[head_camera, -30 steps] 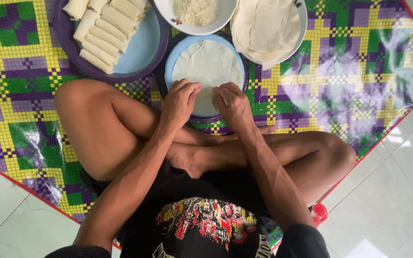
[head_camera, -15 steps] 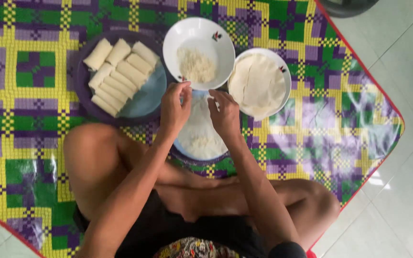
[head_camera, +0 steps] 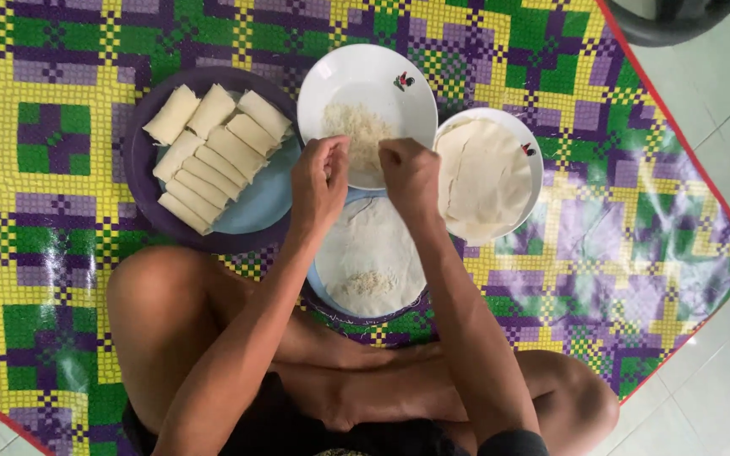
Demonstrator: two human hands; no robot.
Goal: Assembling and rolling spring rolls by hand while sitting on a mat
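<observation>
Head view: fingertips of both hands bunching together over the white bowl (head_camera: 399,63), left hand (head_camera: 318,181) and right hand (head_camera: 411,173) curling side by side, seemingly pinching at the shredded white filling (head_camera: 356,127); hard to tell whether any crumbs are actually being gripped. Judging by the look, loose, light and crumbly stuff, falling apart readily, best taken in small pinches between fingertips rather than scooped flat. Just below the hands, lying on a blue plate (head_camera: 318,295), a thin round wrapper (head_camera: 369,249) carrying a small heap of the same filling (head_camera: 367,283) near its closer edge; probably soft, limp and easily torn, so wanting a gentle lift by the rim with both hands. Sitting just beside the right hand, touching the white bowl, another white bowl (head_camera: 530,143) holding a stack of spare wrappers (head_camera: 483,177). Further to the left, resting on a dark purple plate (head_camera: 141,152), finished pale rolls (head_camera: 213,156) lining up in two rows, likely soft and slightly tacky. Underneath everything, spreading a glossy woven-pattern mat (head_camera: 61,84) in yellow, green and purple with a red edge, probably smooth and a little slippery under the dishes. Beyond the mat, showing pale floor tiles (head_camera: 720,127), with crossed bare legs (head_camera: 171,321) folding at the lower edge.
</observation>
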